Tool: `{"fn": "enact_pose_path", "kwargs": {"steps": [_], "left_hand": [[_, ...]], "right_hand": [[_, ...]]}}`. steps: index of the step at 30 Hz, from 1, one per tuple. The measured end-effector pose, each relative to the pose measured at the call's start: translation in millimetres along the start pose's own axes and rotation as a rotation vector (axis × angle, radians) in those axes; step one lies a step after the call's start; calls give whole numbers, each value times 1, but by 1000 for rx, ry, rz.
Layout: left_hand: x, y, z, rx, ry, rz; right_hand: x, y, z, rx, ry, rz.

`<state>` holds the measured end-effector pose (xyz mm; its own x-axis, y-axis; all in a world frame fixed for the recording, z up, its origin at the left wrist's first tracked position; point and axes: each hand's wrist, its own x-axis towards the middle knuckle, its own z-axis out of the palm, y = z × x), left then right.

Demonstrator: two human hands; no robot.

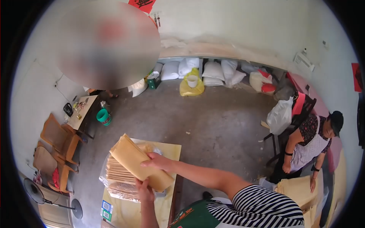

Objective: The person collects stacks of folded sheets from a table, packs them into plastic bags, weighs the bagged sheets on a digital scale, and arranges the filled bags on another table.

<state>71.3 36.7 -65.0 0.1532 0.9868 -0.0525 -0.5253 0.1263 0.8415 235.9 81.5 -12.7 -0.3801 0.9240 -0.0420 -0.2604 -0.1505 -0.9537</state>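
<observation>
- Visibly, the tan sheets (133, 157) are pinched by the right hand (156, 161) and left hand (146, 190) over the table (125, 214), some fingertips hidden.
- Partly hidden stacks (119, 171) are held in clear plastic (103, 179).
- A white tub (192, 80) is ringed by yellow plastic (190, 91).

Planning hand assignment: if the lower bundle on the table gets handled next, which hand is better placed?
Probably the left hand: it grips the tan sheets right beside the lower bundle. The right hand is farther off, across the sheets.
</observation>
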Motion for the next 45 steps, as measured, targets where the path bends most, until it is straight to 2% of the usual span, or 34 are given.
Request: {"fn": "enact_pose_path", "kwargs": {"steps": [1,3,5,6,8,10,13,15,16,18,20,22,23,25,26,28,29,31,32,34,35,37,39,41,42,44,45], "left_hand": [[-5,-3,-4,-47,25,-19],[-1,-7,0,-141,76,-49],[5,-14,-9,-175,132,-62],[5,-16,-5,-185,146,-65],[-3,-18,6,-119,36,-121],[-9,-32,11,-114,-42,-150],[-14,-53,11,-41,-93,-202],[-15,-54,7,533,-143,-167],[-15,-53,1,535,-138,-173],[-13,-48,-22,1402,-280,369],[-13,-37,-35,1493,-325,421],[-14,-24,-39,1780,-478,605],[-17,-19,-36,1784,-482,599],[-25,-6,-29,2037,-681,313],[-28,-2,-29,2041,-683,310],[-34,7,-33,2088,-526,197],[-34,11,-39,2093,-529,191],[-34,19,-52,2001,-376,324],[-31,20,-56,2005,-374,322],[-22,23,-63,2112,-294,300],[-17,25,-65,2118,-297,248],[-9,26,-64,2173,-254,207],[-6,22,-69,2222,-213,162],[0,18,-83,2186,-85,337],[3,16,-88,2184,-90,339],[10,18,-86,2178,54,467],[11,20,-84,2173,29,329]], "right_hand": [[-11,-11,6,-133,30,4],[-10,27,-2,-304,17,-69],[-38,39,5,-158,21,-89],[-46,51,-2,-179,43,-39],[-71,41,-2,-50,124,39],[-84,53,-22,-185,175,30],[-96,51,-35,-179,214,60],[-100,57,-38,-136,278,59],[-101,59,-40,-100,345,52],[-103,72,-44,-108,397,58],[-108,91,-45,-110,453,65],[-112,104,-44,-315,450,91],[-114,107,-42,-309,450,94],[-114,110,-34,-428,432,87],[-114,112,-33,-422,431,86],[-113,117,-31,-615,401,71],[-113,117,-29,-608,401,72],[-114,115,-26,-714,361,2],[-114,119,-26,-711,359,1],[-112,128,-26,-935,366,-218],[-111,130,-26,-935,363,-219],[-110,128,-25,-1180,294,-349],[-110,122,-20,-1250,249,-415],[-106,120,-15,-1319,207,-480],[-101,124,-15,-1344,180,-513],[-92,129,-12,-1370,161,-543],[-86,130,-11,-1376,163,-567]]}}
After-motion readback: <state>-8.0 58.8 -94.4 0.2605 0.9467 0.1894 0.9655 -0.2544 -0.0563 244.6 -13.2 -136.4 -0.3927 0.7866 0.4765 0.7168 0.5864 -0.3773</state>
